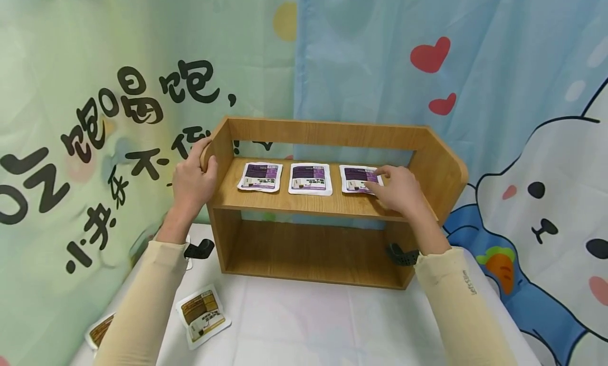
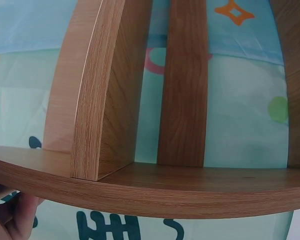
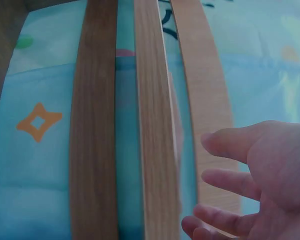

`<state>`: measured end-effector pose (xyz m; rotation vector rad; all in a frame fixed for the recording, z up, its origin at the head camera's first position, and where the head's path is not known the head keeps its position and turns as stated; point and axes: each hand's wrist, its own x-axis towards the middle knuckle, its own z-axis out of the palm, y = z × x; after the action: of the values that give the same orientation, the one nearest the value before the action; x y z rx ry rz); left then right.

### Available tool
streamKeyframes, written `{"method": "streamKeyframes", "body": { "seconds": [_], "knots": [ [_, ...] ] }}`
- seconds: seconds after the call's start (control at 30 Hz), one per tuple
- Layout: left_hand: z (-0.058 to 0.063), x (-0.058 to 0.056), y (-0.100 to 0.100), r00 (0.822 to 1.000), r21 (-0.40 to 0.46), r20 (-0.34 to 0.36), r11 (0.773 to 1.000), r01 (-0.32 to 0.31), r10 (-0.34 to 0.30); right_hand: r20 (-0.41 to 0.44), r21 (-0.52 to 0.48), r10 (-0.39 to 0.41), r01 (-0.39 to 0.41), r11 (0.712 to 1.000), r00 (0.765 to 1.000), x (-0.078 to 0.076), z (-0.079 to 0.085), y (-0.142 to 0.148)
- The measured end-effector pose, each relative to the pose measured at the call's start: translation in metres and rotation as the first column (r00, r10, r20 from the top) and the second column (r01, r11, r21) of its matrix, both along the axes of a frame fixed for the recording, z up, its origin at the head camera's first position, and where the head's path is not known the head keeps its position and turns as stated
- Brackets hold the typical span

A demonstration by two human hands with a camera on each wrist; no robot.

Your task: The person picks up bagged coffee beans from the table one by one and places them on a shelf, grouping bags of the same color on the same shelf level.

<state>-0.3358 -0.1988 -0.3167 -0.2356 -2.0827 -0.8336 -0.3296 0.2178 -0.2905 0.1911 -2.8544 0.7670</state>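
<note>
A two-tier wooden shelf [image 1: 304, 209] stands on the table. Along its upper board lie three flat purple-and-white packets in a row: a left packet [image 1: 260, 177], a middle packet [image 1: 310, 179] and a right packet [image 1: 353, 179]. My left hand [image 1: 193, 176] grips the shelf's left side panel; in the left wrist view part of that hand [image 2: 17, 220] shows around the panel's edge. Over the right packet's right edge, my right hand [image 1: 401, 189] touches it with its fingertips. The right wrist view has this hand [image 3: 280, 172] with thumb and fingers spread; the packets are hidden there.
A brown-and-white packet [image 1: 204, 316] lies on the white table [image 1: 294, 324] in front of the shelf. Another brown packet [image 1: 98, 331] is partly covered by my left sleeve. Printed curtains [image 1: 361, 65] hang behind and beside the table.
</note>
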Motion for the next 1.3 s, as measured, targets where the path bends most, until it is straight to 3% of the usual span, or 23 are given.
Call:
{"method": "streamKeyframes", "body": {
  "seconds": [0.17, 0.33, 0.53, 0.67, 0.9, 1.07, 1.3],
  "knots": [
    [0.000, 0.000, 0.002, 1.000, -0.005, -0.009, 1.000, -0.006, 0.006, -0.135, 0.042, 0.003, 0.003, 0.999, 0.991, 0.028, -0.004, 0.001],
    [0.001, 0.002, 0.002, 1.000, -0.004, -0.022, 1.000, -0.015, 0.015, -0.284, 0.013, -0.021, 0.026, 1.000, 0.958, 0.054, -0.012, 0.004],
    [0.000, 0.003, -0.002, 0.999, -0.002, -0.028, 1.000, -0.019, 0.019, -0.355, -0.065, 0.064, -0.093, 0.994, 0.933, 0.077, -0.044, 0.002],
    [0.001, 0.003, -0.003, 1.000, -0.010, -0.015, 1.000, -0.017, 0.017, -0.289, -0.137, 0.114, -0.159, 0.978, 0.951, 0.085, -0.076, -0.012],
    [0.002, 0.001, -0.001, 1.000, -0.013, 0.028, 1.000, 0.012, -0.012, -0.083, -0.264, 0.158, -0.175, 0.949, 0.984, 0.089, -0.130, -0.047],
    [0.003, 0.002, -0.002, 0.999, -0.020, 0.047, 1.000, 0.009, -0.008, 0.026, -0.341, 0.191, -0.171, 0.924, 0.981, 0.089, -0.160, -0.070],
    [0.004, 0.006, -0.005, 0.995, -0.023, 0.099, 0.999, 0.023, -0.021, 0.090, -0.399, 0.260, -0.205, 0.894, 0.961, 0.094, -0.191, -0.089]
  ]
}}
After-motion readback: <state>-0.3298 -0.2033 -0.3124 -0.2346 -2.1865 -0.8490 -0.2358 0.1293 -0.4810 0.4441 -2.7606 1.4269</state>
